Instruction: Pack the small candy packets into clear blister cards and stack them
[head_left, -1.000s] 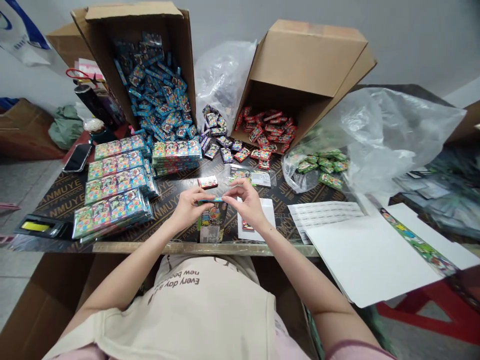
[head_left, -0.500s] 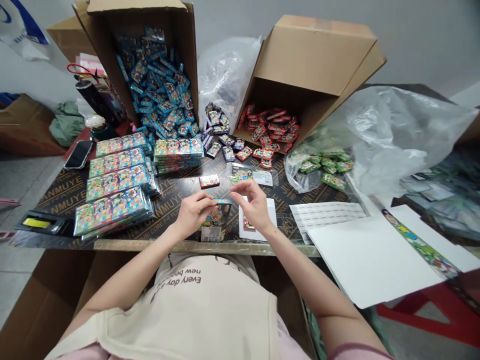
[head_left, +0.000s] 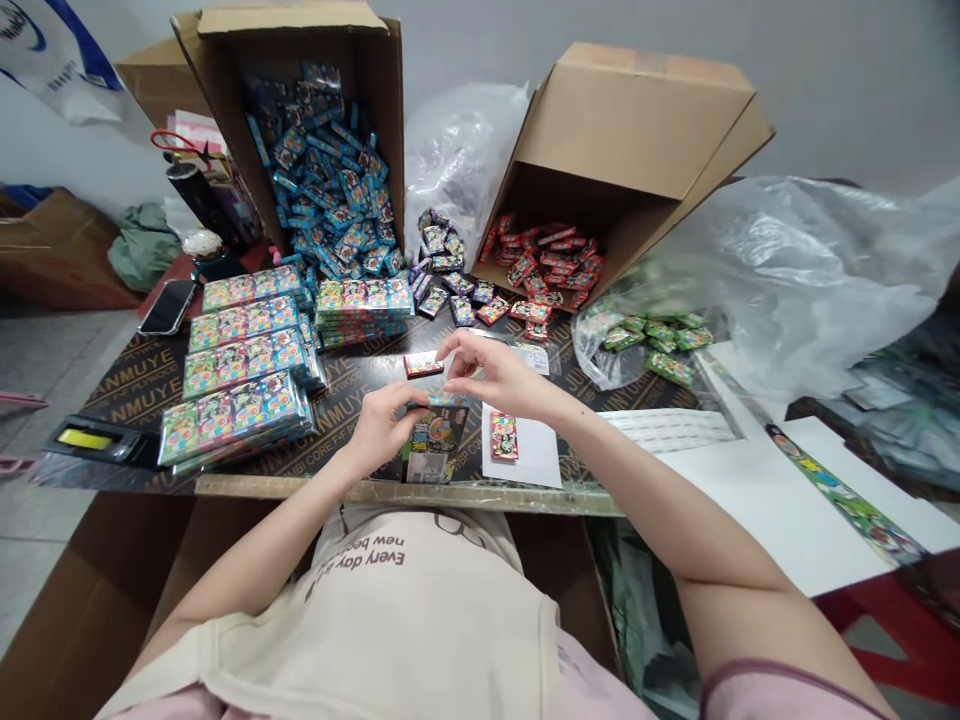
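Observation:
My left hand [head_left: 384,425] pinches the left end of a small blue box [head_left: 444,400], which is held edge-up over the table. My right hand [head_left: 495,375] hovers at its right end, thumb and fingers curved but apart. Below them lies a printed clear-and-dark packet [head_left: 433,450], partly covered by my left hand. A red-and-white box [head_left: 424,364] sits just beyond my fingers. To the right, a red patterned box [head_left: 504,438] rests on a white card [head_left: 536,460]. Another printed packet [head_left: 532,357] is partly hidden behind my right hand.
Stacks of wrapped multi-packs [head_left: 236,410] stand at left. Behind are a carton of blue boxes [head_left: 397,120] and a carton of red ones [head_left: 637,120], with purple boxes [head_left: 461,310] between. Green boxes [head_left: 667,368] in plastic and white sheets [head_left: 757,510] are at right.
My right hand has swung left and slightly up over the blue box, uncovering the red patterned box on the card. My left hand keeps its pinch. The view has shifted slightly.

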